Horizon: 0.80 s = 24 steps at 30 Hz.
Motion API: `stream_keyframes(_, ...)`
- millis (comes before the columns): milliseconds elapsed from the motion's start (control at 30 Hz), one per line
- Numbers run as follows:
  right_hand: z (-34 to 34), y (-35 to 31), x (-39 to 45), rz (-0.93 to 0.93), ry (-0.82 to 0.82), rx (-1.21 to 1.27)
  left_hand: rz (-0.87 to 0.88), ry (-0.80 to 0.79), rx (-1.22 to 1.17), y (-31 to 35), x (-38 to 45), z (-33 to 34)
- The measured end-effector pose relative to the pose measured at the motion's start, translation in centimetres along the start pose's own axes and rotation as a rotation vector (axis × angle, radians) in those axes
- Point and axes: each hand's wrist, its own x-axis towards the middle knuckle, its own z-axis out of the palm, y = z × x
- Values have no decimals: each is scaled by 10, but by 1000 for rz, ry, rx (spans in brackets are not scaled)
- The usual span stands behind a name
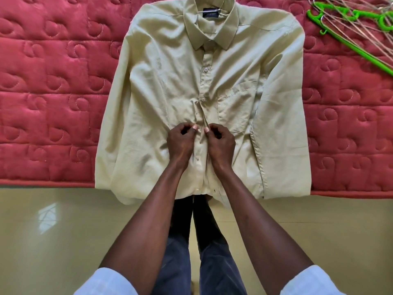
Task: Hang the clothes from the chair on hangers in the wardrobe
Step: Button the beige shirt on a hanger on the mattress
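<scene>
We work a button midway down the pale green shirt [170, 86], which lies face up on the red quilted mattress [42, 81] with its collar pointing away from us and its hem hanging over the near edge toward our legs. Our left hand [180, 141] pinches the fabric on one side of the front placket [205, 81], our right hand [221, 143] pinches the other side, thumbs almost touching over the opening between them. Both hands are curled tight on cloth, neither free.

The shirt's long axis runs straight out from our hands, collar at the far end, and the placket follows that same line, so the fastened buttons sit beyond our fingertips and the undone stretch lies back under our wrists. Neither hand is nearer the work; they meet on the centre line.

A thin wire hanger [212, 11] shows inside the collar, so the shirt looks already mounted, and we judge the buttoning to be the step in hand before it goes to the wardrobe, which is out of view. More hangers, among them a green plastic hanger [348, 46], lie on the mattress far beyond and to the right of our right hand.
</scene>
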Motion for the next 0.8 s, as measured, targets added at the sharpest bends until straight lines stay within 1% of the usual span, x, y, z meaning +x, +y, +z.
stream_keyframes(67,-2,-3,1,41,-14,69,-41,-30,-27,1,1,-2)
stream_keyframes(167,-7,-5,3,117,-80,195,-104,-89,-158,5,0,-8)
stream_keyframes(233,-11,-4,4,130,-121,209,-123,-122,-224,7,-1,-11)
stream_keyframes(333,-7,-3,3,57,-122,70,-130,-132,-250,7,-4,-12)
stream_keyframes(433,3,-3,0,-69,-71,-118,-139,-118,-280,8,-7,-11)
stream_keyframes(500,6,-2,2,-86,-43,-140,-150,-127,-312,8,-7,-11)
stream_keyframes(567,1,-1,4,-33,-54,-54,-160,-148,-346,8,-7,-13)
stream_keyframes(667,-10,0,5,47,-117,116,-154,-161,-336,8,-8,-15)
stream_keyframes(800,-21,-3,5,128,-194,206,-139,-172,-287,7,-9,-15)
